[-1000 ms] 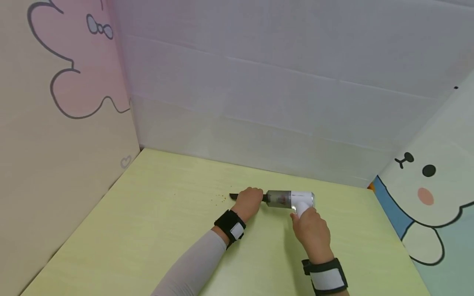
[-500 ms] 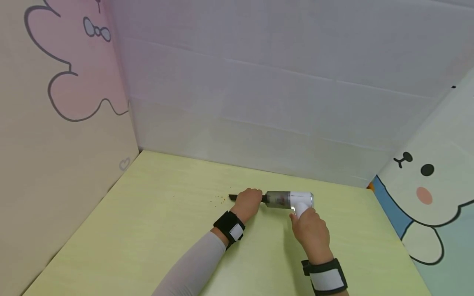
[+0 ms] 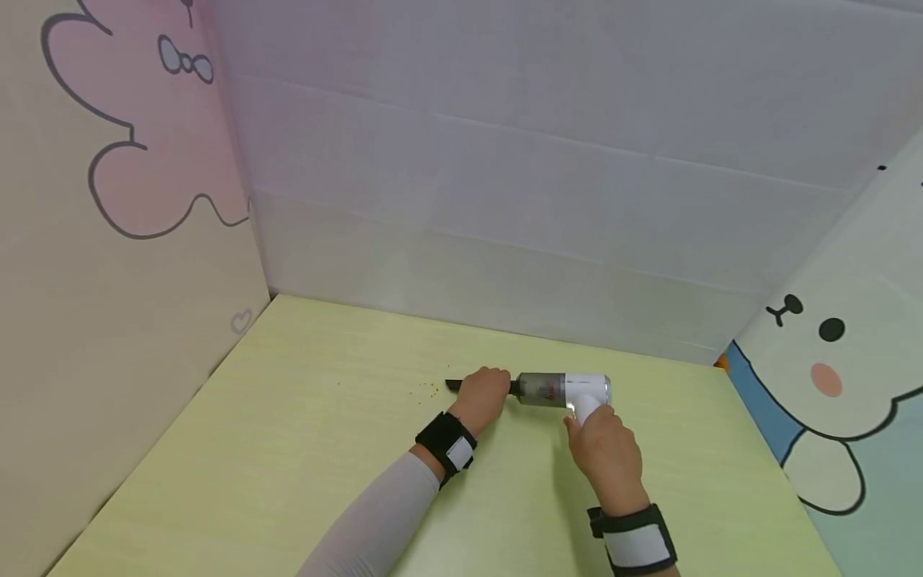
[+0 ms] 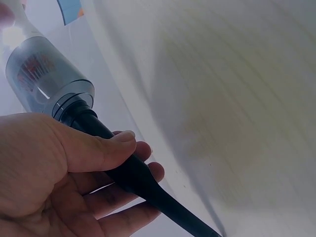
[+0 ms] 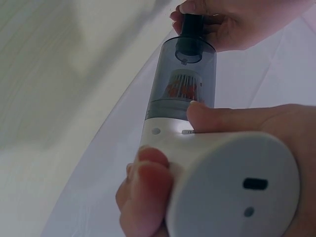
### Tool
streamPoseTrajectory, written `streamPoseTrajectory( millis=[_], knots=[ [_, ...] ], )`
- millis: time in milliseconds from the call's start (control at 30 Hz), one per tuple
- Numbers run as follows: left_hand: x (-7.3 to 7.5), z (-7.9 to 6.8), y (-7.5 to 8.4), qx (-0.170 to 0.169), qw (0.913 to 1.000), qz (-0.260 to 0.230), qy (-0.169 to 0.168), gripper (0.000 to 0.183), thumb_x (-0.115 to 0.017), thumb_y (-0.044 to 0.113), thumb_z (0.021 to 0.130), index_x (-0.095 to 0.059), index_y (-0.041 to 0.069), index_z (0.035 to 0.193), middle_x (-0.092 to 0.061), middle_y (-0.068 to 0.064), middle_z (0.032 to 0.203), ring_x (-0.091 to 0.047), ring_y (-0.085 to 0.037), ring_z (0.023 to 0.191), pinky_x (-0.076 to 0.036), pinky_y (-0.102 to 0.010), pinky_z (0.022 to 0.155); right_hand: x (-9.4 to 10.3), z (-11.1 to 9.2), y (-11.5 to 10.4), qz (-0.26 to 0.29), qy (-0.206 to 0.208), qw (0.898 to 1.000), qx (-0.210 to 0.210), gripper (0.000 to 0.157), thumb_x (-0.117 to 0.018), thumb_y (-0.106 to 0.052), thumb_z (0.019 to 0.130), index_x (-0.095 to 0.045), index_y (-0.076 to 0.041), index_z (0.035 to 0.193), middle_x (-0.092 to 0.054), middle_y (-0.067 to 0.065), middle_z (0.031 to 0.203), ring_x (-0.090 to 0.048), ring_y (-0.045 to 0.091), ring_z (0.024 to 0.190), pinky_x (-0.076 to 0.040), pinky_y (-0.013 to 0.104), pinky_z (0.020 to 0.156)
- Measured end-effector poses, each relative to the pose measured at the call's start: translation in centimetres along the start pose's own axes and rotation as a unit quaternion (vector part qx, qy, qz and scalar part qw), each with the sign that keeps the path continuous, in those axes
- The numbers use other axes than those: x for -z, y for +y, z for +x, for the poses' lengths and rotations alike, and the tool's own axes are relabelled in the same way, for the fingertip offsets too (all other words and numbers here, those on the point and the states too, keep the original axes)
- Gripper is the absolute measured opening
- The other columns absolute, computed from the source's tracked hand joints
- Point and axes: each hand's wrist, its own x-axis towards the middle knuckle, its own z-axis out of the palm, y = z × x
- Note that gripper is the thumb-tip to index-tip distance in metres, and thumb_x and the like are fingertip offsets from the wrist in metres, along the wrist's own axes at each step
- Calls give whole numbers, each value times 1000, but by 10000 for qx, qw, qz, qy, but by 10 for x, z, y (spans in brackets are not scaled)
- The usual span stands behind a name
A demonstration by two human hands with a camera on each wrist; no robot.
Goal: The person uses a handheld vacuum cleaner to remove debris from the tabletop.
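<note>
A handheld vacuum cleaner [image 3: 542, 389] lies across both hands, with a white body, a smoky clear dust cup [image 5: 183, 74] and a long black nozzle [image 4: 133, 175]. My left hand [image 3: 485, 397] holds the nozzle, thumb on one side and fingers curled on the other in the left wrist view. Around the white handle [image 3: 587, 406] grips my right hand [image 3: 607, 453], its thumb near a small switch on the body in the right wrist view. Just left of the nozzle's tip [image 3: 453, 385], small yellow-brown crumbs [image 3: 434, 390] are scattered. Inside the cup sits a ribbed filter with reddish parts.
The pale yellow tabletop [image 3: 324, 457] extends around both hands. A whitish back wall [image 3: 469, 176] meets its far edge. Side panels with cartoon drawings stand on the left [image 3: 166, 160] and right [image 3: 829, 385].
The head view has shifted very slightly. Both hands keep their grip on the vacuum cleaner, which stays almost in place with its nozzle tip beside the crumbs.
</note>
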Motion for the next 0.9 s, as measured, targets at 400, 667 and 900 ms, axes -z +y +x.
streamPoseTrajectory(
  millis=[400, 667, 900],
  knots=[
    [0, -3, -3, -61, 9998, 158, 56, 7, -65, 8, 99, -71, 9, 97, -69, -4, 85, -66, -19, 78, -55, -26, 62, -1, -1, -2, -11, 48, 9999, 91, 51, -65, -31, 98, -47, 16, 93, -55, 23, 74, -59, 31, 59, -50, 42, 47],
    [1, -5, -2, -63, 9997, 207, 153, 7, -65, 9, 99, -71, 10, 96, -68, -4, 83, -65, -19, 77, -56, -25, 61, 2, -3, -4, 0, 61, 9999, 94, 50, -65, -30, 98, -47, 17, 94, -57, 25, 76, -61, 34, 60, -51, 44, 48],
    [1, -8, -3, -26, 9998, 176, 57, 7, -65, 9, 99, -71, 10, 97, -69, -3, 84, -65, -19, 78, -55, -25, 62, 2, -6, -5, -39, 3, 9999, 98, 51, -64, -31, 98, -47, 17, 95, -56, 24, 76, -60, 33, 60, -51, 43, 48]
  ],
)
